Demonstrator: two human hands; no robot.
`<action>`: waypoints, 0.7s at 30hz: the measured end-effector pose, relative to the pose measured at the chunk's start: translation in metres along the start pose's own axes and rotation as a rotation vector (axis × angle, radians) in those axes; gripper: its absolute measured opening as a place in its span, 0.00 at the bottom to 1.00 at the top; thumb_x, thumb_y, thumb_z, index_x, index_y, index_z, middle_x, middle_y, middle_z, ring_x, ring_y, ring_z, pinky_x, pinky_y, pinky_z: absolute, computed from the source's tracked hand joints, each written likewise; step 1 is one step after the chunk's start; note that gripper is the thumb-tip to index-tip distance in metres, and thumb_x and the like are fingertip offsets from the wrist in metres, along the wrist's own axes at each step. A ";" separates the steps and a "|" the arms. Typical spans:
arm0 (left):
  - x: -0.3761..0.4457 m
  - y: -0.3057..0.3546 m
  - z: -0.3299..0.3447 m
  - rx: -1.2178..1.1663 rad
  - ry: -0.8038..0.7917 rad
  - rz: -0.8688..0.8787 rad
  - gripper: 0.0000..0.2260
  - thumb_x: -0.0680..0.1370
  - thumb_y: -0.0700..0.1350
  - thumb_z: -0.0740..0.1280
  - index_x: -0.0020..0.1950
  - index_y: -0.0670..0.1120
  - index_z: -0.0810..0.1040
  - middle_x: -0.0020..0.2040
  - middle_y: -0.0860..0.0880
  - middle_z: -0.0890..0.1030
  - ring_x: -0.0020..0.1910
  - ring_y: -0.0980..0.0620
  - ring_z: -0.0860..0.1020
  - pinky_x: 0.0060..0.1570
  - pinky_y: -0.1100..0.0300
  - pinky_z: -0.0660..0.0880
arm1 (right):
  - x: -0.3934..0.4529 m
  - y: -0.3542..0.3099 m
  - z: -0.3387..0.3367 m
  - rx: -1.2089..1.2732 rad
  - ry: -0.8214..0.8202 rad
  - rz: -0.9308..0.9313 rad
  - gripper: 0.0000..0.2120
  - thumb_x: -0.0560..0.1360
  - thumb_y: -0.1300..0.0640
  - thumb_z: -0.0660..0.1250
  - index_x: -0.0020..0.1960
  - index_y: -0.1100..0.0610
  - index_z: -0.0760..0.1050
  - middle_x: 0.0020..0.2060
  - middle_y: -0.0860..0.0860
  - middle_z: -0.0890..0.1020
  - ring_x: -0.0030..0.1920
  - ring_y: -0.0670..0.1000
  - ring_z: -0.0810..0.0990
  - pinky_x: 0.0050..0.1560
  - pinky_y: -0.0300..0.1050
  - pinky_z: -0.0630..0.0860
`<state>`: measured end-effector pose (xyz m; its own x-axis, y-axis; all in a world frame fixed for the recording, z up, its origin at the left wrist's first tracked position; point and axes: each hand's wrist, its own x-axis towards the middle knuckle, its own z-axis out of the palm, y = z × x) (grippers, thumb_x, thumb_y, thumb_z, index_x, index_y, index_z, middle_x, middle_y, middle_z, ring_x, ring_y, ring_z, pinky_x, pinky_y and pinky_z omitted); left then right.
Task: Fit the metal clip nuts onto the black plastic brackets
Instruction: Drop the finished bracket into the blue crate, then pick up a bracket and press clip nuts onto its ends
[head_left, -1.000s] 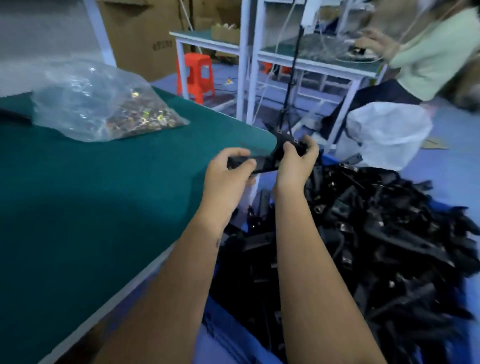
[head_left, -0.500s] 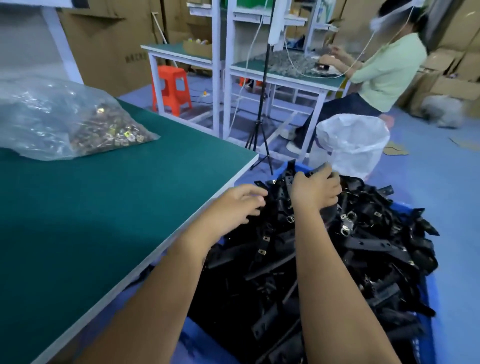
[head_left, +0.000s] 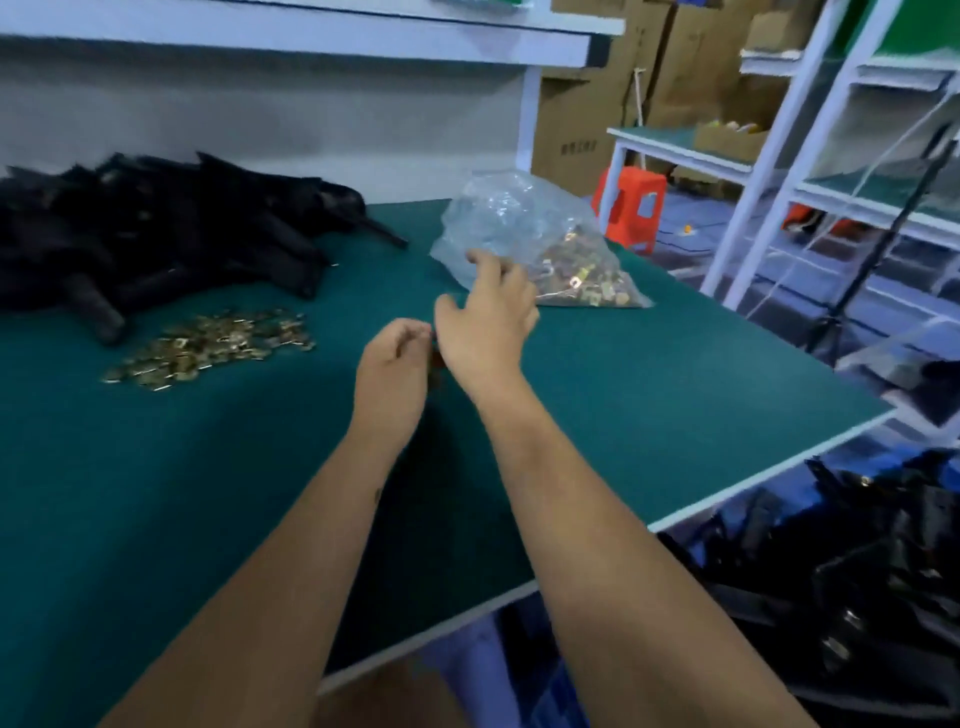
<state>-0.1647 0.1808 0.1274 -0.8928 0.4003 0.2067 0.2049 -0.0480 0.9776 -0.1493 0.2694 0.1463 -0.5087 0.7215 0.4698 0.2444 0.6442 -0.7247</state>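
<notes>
Both hands hang over the middle of the green table (head_left: 649, 395), well short of either stock; the right hand (head_left: 485, 322) has its fingers loosely spread and holds nothing, reaching toward the clear bag (head_left: 511, 234) of clips at the far right; the left hand (head_left: 392, 371) is curled, fingertips drawn together, and something small and dark shows at its edge, though whether it pinches a part I cannot tell. The loose clips (head_left: 208, 345) lie in a flat scatter at the left, just near of the heap of brackets (head_left: 145, 234) at far left; a second mass of brackets (head_left: 852, 587) fills the bin below the right edge of the table. The risks, as I judge them: a hand pushed into the bag could drag it toward the table edge and spill clips to the floor; a sweeping forearm could scatter the loose pile; a clip picked blind may go on the wrong way round. Motion blur smears the brackets into one black mass, so single pieces cannot be told apart; the bag's mouth is hidden; both palms face away; the bin is cut off at the right.
</notes>
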 end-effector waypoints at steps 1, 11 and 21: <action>0.005 -0.007 -0.019 0.043 0.018 0.004 0.13 0.80 0.35 0.59 0.38 0.45 0.77 0.34 0.51 0.78 0.28 0.62 0.73 0.30 0.70 0.70 | -0.006 -0.008 0.021 0.018 -0.091 -0.023 0.25 0.74 0.57 0.65 0.70 0.53 0.68 0.65 0.54 0.68 0.67 0.55 0.62 0.66 0.50 0.55; 0.072 -0.037 -0.150 -0.080 0.458 -0.119 0.11 0.81 0.38 0.58 0.43 0.45 0.78 0.30 0.51 0.79 0.26 0.55 0.77 0.27 0.63 0.76 | -0.003 -0.032 0.126 -0.143 -0.509 -0.295 0.18 0.81 0.48 0.57 0.69 0.49 0.70 0.60 0.53 0.75 0.63 0.57 0.69 0.60 0.52 0.63; 0.097 -0.054 -0.156 -0.024 0.348 -0.151 0.11 0.81 0.38 0.59 0.44 0.46 0.79 0.29 0.56 0.79 0.28 0.60 0.76 0.29 0.66 0.75 | 0.042 -0.045 0.180 -0.216 -0.637 -0.154 0.21 0.78 0.38 0.49 0.62 0.37 0.75 0.68 0.48 0.71 0.70 0.52 0.61 0.68 0.59 0.50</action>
<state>-0.3249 0.0799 0.1005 -0.9959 0.0701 0.0567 0.0543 -0.0352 0.9979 -0.3302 0.2250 0.1083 -0.9206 0.3705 0.1232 0.2559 0.8109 -0.5262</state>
